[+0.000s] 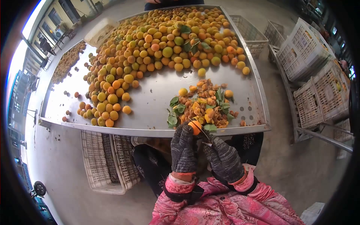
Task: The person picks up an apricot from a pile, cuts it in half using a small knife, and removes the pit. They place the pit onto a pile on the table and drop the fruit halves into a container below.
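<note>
My left hand (pixel 183 149), in a dark grey knit glove, is closed around an orange apricot (pixel 195 128) at the front edge of the metal table. Close beside it, my right hand (pixel 224 157), in a matching glove, is closed on a thin dark tool (pixel 203 132). The tool's narrow length crosses the apricot; its exact kind cannot be made out. Just beyond both hands lies a pile of split apricot pieces (pixel 202 107) with green leaves (pixel 173 117) around it. A large heap of whole apricots (pixel 150 47) covers the far side and left of the table.
A raised rim borders the metal table (pixel 153 101). Plastic crates (pixel 108 161) stand under its left front. More crates (pixel 313 93) are stacked on a metal rack (pixel 285 75) to the right. A person (pixel 174 4) is partly visible at the far edge.
</note>
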{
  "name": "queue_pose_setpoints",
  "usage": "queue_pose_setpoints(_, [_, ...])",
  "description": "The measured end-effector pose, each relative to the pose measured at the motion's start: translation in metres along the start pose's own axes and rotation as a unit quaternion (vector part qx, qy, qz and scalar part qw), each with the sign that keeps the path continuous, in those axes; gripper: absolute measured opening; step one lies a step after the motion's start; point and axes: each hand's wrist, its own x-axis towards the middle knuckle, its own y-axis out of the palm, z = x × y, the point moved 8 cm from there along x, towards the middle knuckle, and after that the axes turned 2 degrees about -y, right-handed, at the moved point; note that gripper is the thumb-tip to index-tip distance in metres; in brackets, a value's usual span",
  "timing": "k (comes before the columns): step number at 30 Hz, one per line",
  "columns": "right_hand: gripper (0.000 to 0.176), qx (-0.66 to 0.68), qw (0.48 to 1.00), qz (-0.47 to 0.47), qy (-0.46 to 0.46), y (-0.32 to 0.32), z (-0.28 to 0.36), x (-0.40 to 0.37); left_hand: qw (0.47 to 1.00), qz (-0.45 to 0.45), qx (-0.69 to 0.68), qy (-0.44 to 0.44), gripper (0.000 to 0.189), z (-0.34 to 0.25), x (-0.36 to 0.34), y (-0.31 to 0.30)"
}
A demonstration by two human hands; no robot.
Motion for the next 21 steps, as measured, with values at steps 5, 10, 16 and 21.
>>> queue_pose_setpoints(5, [0.028,-0.001,1.000,0.011,-0.003,0.002,0.001,-0.008,0.999,-0.022,0.022,0.016,0.028,-0.009,-0.007,0.000])
queue_pose_setpoints(10, [0.029,0.187,0.963,0.074,0.178,0.001,-0.014,-0.005,0.998,0.002,0.062,0.031,0.025,-0.010,-0.012,0.005])
queue_pose_setpoints(16, [0.027,-0.003,0.987,0.156,-0.046,-0.012,0.003,0.000,0.994,0.094,0.052,0.035,0.028,-0.037,-0.018,0.030])
queue_pose_setpoints(21, [0.032,0.180,0.954,0.136,0.196,0.008,-0.008,-0.007,0.984,0.034,0.153,0.089,0.027,-0.029,-0.029,0.023])
